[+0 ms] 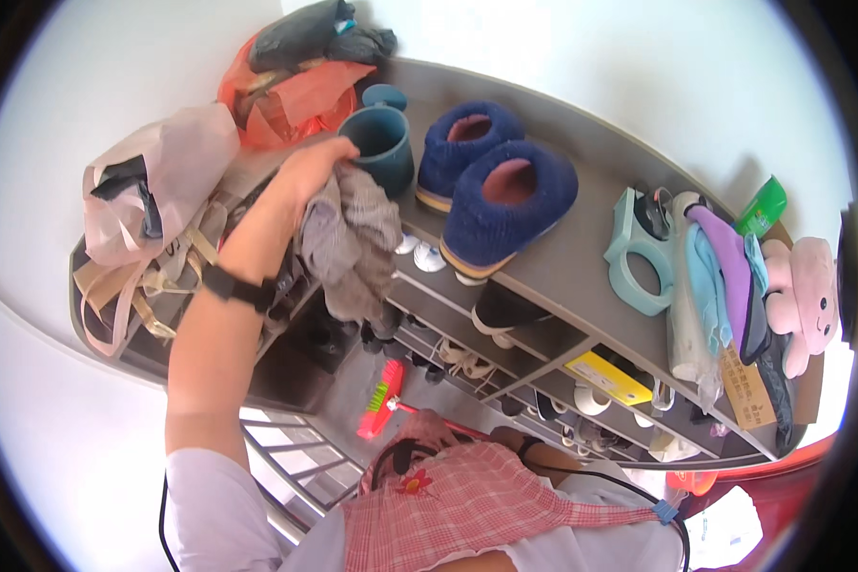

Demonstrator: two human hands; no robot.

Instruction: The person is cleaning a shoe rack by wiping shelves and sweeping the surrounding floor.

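Note:
My left hand (322, 166) is closed on a crumpled grey-brown cloth (354, 236), which hangs over the front edge of the shoe rack's top. Touching or just beside its fingertips stands a teal lidded cup (390, 168) with its lid tipped back. Right of the cup sit two navy plush slippers (518, 204) with pink lining. My right hand is hidden behind the pink checked apron (457, 500); only part of that forearm (550, 457) shows. A red broom head (382, 400) with green bristles rests on the floor, its red handle running towards my body.
The grey shoe rack (572, 250) holds shoes on its shelves. Plastic bags (164, 179) crowd its left end. A light teal plastic holder (618, 279), a purple cloth item (731, 264), a green bottle (761, 207) and a pink plush toy (808, 293) lie right. Metal railings (300, 450) stand below.

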